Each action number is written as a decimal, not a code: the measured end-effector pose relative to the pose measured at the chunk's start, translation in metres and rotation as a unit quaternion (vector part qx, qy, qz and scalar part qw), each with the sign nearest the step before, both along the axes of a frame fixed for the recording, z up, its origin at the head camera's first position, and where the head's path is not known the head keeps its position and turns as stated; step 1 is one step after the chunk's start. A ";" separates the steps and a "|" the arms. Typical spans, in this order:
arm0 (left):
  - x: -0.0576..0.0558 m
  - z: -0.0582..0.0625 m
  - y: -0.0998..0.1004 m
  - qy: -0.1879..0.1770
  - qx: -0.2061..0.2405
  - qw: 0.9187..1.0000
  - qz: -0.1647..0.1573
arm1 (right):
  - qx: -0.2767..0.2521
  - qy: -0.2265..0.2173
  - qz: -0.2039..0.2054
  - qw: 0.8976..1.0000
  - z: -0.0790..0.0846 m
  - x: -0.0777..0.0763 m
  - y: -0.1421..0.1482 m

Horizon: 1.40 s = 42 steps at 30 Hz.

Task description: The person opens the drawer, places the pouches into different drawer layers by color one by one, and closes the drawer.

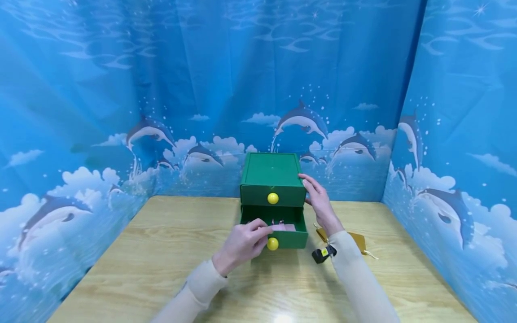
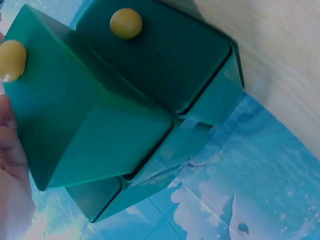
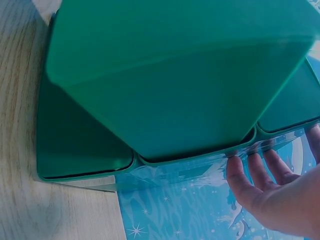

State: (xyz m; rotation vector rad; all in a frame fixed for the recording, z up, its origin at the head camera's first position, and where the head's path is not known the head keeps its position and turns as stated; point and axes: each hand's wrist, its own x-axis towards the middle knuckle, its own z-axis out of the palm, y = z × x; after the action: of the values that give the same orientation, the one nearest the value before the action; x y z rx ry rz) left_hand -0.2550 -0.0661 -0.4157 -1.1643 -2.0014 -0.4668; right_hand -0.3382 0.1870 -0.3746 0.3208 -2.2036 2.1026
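Observation:
A green drawer cabinet point(image 1: 273, 169) with round yellow knobs stands on the table. Its top drawer point(image 1: 254, 196) is closed, and the drawer below point(image 1: 292, 240) is pulled out. My left hand point(image 1: 242, 242) is over that drawer's front edge, fingers curled, pinching a flat pale pink piece point(image 1: 286, 227). Small dark pinkish bits show behind the piece; the drawer's left inside is partly hidden by the hand. My right hand point(image 1: 321, 204) rests its extended fingers point(image 3: 243, 185) against the cabinet's right side, near the top corner.
Partly under the right forearm lies a mustard-yellow pouch point(image 1: 358, 242) with white drawstrings. A small black camera point(image 1: 320, 255) is strapped to the right wrist. Blue curtains point(image 1: 214, 89) printed with dolphins hang behind and beside the wooden table point(image 1: 173, 242).

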 end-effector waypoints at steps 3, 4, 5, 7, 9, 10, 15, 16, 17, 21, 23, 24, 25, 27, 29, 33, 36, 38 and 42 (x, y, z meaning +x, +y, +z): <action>0.000 -0.003 0.001 0.013 -0.009 1.000 0.001 | 0.004 -0.002 0.004 1.000 0.000 0.000 -0.001; 0.000 -0.004 0.001 0.016 -0.011 1.000 0.001 | 0.005 -0.003 0.003 1.000 0.000 0.000 -0.001; 0.000 -0.005 0.002 0.020 -0.013 1.000 0.003 | 0.006 -0.002 0.003 1.000 0.000 0.000 -0.001; -0.001 -0.006 0.003 0.023 -0.015 1.000 0.006 | 0.005 0.000 0.003 1.000 0.000 0.000 -0.001; -0.002 -0.007 0.005 0.018 -0.020 1.000 0.008 | 0.002 0.003 0.003 1.000 0.001 0.000 -0.001; -0.002 -0.008 0.005 0.011 -0.025 1.000 0.009 | 0.001 0.004 0.003 1.000 0.001 0.000 -0.001; -0.003 -0.012 0.006 -0.043 -0.058 0.997 0.010 | 0.004 0.003 0.003 1.000 0.001 0.000 0.000; -0.004 -0.013 0.006 -0.057 -0.062 0.996 0.009 | 0.005 0.003 0.003 1.000 0.001 0.000 0.000; -0.004 -0.013 0.007 -0.069 -0.064 0.996 0.010 | 0.005 0.003 0.002 1.000 0.001 0.000 0.000; -0.008 -0.014 0.007 -0.104 -0.060 0.993 0.013 | 0.005 0.002 0.000 1.000 0.001 0.000 0.000; -0.010 -0.015 0.007 -0.112 -0.058 0.992 0.017 | 0.005 0.001 0.001 1.000 0.001 0.000 0.000; -0.011 -0.015 0.007 -0.118 -0.056 0.991 0.019 | 0.005 0.000 0.001 1.000 0.001 0.000 0.000; -0.013 -0.016 0.006 -0.121 -0.055 0.991 0.023 | 0.005 -0.001 0.001 1.000 0.001 0.000 0.001; -0.015 -0.017 0.006 -0.134 -0.049 0.989 0.030 | 0.004 -0.001 0.002 1.000 0.002 0.000 0.001; -0.019 -0.018 0.007 -0.148 -0.040 0.988 0.036 | 0.007 0.000 0.002 1.000 0.002 0.000 0.001; -0.028 -0.020 0.009 -0.165 -0.013 0.985 0.043 | 0.008 0.003 0.002 1.000 0.003 0.000 0.001; -0.034 -0.022 0.009 -0.178 0.004 0.983 0.045 | 0.002 -0.003 0.004 1.000 0.002 0.000 0.001; -0.037 -0.024 0.010 -0.186 0.015 0.981 0.046 | 0.001 -0.005 0.005 1.000 0.002 0.000 0.001; -0.044 -0.025 0.012 -0.198 0.024 0.978 0.056 | 0.003 -0.002 0.005 1.000 0.003 -0.001 0.002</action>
State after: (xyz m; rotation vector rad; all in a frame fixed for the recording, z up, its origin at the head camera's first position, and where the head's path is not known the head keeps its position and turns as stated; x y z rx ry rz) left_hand -0.2985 -0.0543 -0.4406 -0.9782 -2.3646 -0.7304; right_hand -0.3392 0.1886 -0.3719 0.3280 -2.2143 2.1043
